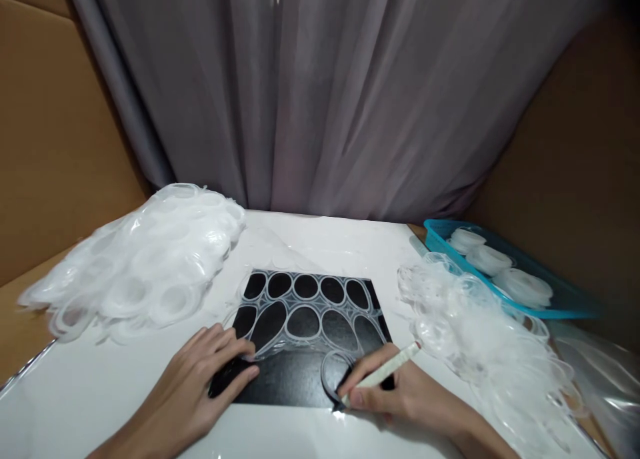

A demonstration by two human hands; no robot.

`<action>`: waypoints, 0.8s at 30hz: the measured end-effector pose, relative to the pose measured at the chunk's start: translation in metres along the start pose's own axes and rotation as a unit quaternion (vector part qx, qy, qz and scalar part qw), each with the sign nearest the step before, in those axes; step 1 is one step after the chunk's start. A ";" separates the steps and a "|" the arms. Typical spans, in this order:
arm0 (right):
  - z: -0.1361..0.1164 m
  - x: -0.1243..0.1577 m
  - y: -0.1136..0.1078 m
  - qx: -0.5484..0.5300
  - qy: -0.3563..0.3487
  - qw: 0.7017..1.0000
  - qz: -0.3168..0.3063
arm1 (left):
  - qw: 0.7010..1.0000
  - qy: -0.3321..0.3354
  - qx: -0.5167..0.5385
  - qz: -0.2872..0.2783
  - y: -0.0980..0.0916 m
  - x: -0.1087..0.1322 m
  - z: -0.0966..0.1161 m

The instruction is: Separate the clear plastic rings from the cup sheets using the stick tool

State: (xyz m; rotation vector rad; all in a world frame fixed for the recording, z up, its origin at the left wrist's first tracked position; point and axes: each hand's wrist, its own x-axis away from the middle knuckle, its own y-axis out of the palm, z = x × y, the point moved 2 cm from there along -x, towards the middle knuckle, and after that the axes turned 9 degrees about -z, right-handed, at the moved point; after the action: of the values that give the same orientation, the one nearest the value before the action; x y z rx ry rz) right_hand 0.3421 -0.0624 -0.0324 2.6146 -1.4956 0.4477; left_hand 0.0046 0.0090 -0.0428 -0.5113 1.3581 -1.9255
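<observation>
A black rectangular mat [285,379] lies on the white table. Over its far part stretches a clear plastic sheet [287,303] with rows of round and oval openings rimmed in white. My left hand [210,372] rests at the mat's left edge, index finger on the sheet's near corner, thumb lower down and apart from it. In my right hand [385,385] is a slim pen-like tool [393,367] with a pale handle, gripped like a pencil. Its tip points down near the mat's front edge, beside a single plastic ring [327,372]. The exact tip is hard to make out.
A large heap of ring-patterned plastic sheets [165,252] stands at the left. On the right lies a pile of loose translucent plastic scraps [470,319], beside a blue basket [565,305] holding several stacks of white rings [523,287]. A grey curtain [310,99] hangs behind; cardboard walls flank both sides.
</observation>
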 end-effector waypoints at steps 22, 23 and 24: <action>-0.011 0.004 0.000 0.026 0.022 0.999 0.005 | 0.997 0.029 0.049 0.051 -0.040 -0.024 0.012; -0.012 0.004 -0.001 0.028 0.020 0.999 0.002 | 0.996 0.049 0.042 0.057 -0.046 -0.027 0.019; -0.012 0.005 -0.001 0.030 0.017 0.999 -0.001 | 0.995 0.066 0.031 0.069 -0.051 -0.029 0.024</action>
State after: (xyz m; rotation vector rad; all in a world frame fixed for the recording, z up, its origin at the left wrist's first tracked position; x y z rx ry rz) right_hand 0.3429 -0.0628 -0.0196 2.6387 -1.4916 0.5430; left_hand 0.0238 0.0247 0.0152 -0.2571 1.3741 -1.9078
